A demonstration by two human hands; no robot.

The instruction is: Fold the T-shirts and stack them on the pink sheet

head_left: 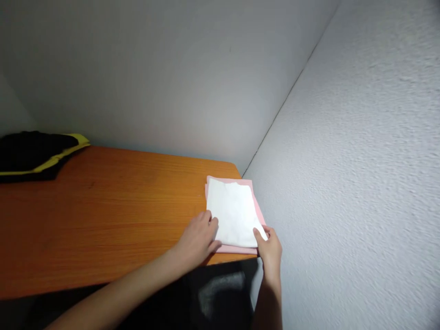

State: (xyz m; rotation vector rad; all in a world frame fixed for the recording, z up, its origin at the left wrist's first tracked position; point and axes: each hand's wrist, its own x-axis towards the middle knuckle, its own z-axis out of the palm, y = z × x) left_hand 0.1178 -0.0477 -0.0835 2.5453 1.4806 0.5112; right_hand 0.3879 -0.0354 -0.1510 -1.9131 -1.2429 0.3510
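A: Left hand [197, 240] flat, grip apart, fingertips on the white cloth's [233, 213] near left edge. Right hand [271, 250]?
B: Grip clamped on its near right corner, thumb on top.
A: Layout?
B: Orange tabletop [103, 215]. Black-yellow garment [30, 153] far left. Pink cloth [257, 204] at right end, white one folded on it.
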